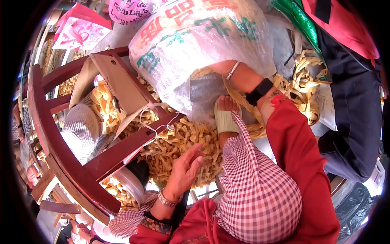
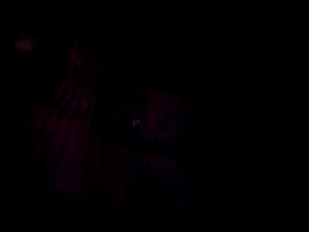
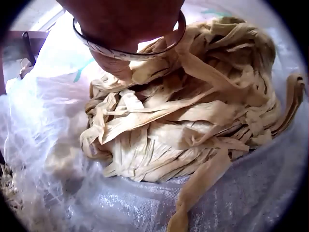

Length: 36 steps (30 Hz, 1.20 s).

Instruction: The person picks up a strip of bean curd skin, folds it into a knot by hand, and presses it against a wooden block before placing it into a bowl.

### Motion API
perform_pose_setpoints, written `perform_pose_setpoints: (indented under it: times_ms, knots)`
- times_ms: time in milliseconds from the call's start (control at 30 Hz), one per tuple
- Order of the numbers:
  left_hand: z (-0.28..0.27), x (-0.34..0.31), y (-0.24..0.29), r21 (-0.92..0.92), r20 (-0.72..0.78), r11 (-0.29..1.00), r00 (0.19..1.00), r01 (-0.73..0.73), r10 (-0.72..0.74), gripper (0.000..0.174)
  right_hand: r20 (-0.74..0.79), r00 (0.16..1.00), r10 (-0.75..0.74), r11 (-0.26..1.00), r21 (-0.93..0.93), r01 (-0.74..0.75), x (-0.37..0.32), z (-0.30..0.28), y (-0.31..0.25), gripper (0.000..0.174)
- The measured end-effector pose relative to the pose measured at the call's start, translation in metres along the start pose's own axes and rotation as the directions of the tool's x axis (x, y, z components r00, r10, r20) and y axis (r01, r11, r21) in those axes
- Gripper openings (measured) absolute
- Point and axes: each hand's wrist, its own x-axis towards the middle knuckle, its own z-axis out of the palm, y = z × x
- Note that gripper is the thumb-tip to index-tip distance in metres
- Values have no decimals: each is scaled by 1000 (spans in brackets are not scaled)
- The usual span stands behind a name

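In the head view my right arm reaches into a big translucent plastic sack printed with red and green characters, which hides the hand there. The right wrist view shows my right hand, a silver bangle at its wrist, over a heap of long tan dried strips inside the sack. The thumb side touches the strips; the other fingers are hidden, so I cannot tell whether they grip any. My left hand hovers with loosely bent, empty fingers above a pile of short, knotted tan pieces. The left wrist view is almost black.
A dark red wooden frame runs along the left, with a cardboard box of strips against it. More long strips lie at right, beside a person in dark trousers. My checked-cloth knee and sandaled foot are between my arms.
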Motion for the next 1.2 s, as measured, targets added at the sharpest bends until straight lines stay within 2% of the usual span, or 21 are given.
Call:
perform_pose_setpoints:
  times_ms: [233,567,733,867,1000,1100,1200]
  knots:
    - [0,2,-5,-56,3,997,998,55,-55,40,5,993,119,992,-38,-119,-20,-1,23,27]
    - [-5,-3,-10,-216,-34,974,996,69,-78,39,38,988,149,987,-63,-146,-21,5,18,27]
    - [-2,5,-16,-240,-81,967,991,88,-111,37,38,983,178,984,-18,-178,-51,21,9,27]
    - [-2,4,-15,-221,-43,966,988,136,-149,38,63,966,252,968,2,-252,-78,27,16,27]
    - [-4,5,-21,-283,-8,944,983,173,-182,40,81,955,285,958,15,-287,-84,26,24,27]
    - [-6,6,-23,-306,-28,939,985,155,-171,40,54,974,219,971,91,-223,-86,21,19,26]
    - [-8,5,-23,-311,-31,936,983,163,-181,40,-89,980,178,984,4,-178,-92,35,37,24]
